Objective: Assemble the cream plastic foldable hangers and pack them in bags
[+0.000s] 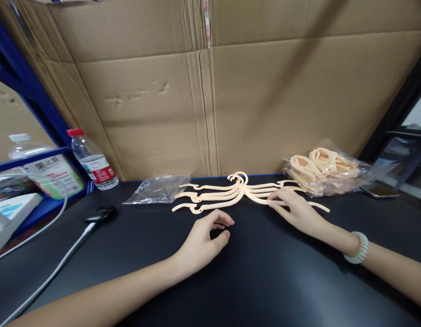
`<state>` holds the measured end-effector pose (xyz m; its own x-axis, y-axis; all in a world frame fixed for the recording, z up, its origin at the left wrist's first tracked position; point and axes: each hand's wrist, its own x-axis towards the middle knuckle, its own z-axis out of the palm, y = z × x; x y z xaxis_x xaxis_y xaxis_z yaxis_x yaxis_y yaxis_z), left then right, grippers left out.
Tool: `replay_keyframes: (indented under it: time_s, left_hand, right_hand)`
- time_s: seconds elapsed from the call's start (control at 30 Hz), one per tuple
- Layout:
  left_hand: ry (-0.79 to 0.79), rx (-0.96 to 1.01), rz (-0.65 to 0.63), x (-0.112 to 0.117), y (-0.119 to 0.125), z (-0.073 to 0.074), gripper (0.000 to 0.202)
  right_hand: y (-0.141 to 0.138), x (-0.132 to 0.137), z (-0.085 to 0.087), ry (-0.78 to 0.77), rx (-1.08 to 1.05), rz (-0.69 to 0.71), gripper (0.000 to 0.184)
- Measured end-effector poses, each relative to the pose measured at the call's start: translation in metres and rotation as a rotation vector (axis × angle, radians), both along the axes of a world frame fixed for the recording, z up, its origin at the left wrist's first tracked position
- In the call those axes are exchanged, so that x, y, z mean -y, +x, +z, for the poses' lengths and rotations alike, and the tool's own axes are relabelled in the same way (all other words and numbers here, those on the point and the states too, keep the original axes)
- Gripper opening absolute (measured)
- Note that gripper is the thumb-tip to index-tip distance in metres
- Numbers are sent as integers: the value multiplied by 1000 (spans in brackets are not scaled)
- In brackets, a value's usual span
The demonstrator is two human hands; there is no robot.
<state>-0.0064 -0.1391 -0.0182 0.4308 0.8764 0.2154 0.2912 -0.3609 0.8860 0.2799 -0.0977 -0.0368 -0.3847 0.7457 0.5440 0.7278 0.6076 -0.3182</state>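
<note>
Several peach plastic clothes hangers (217,205) lie unfolded on the black table (251,281), their hooks overlapping at the middle. On the right arm of the nearest hanger, my right hand (288,206) pinches with thumb and fingers; the arm's end sticks out beyond the hand. My left hand (205,236) rests just in front of the hangers' left arms, fingers curved, a gap between thumb and fingertips, holding nothing. Behind my right hand, a clear plastic bag (360,175) contains folded peach hangers (319,165). A flat clear plastic bag (156,188) lies left of the spread hangers.
Cardboard (156,109) walls off the table's back. At left stand a red-capped water bottle (96,161) and a blue shelf frame (36,97). A white cable (57,272) runs to a black device (100,214). A phone (380,190) lies at right, partly beneath the filled bag.
</note>
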Motion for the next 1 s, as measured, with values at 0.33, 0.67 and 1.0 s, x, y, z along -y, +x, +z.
replay_keyframes:
  time_s: [0.33, 0.67, 1.0]
  left_hand:
    - [-159, 265, 124, -4, -1, -2, 19]
    - [-262, 680, 426, -5, 0, -10, 66]
    - [-215, 567, 368, -5, -2, -8, 87]
  right_hand:
    - [4, 2, 3, 51, -231, -131, 15]
    - [1, 5, 4, 138, -198, -118, 17]
    - [-1, 8, 8, 39, -198, -34, 15]
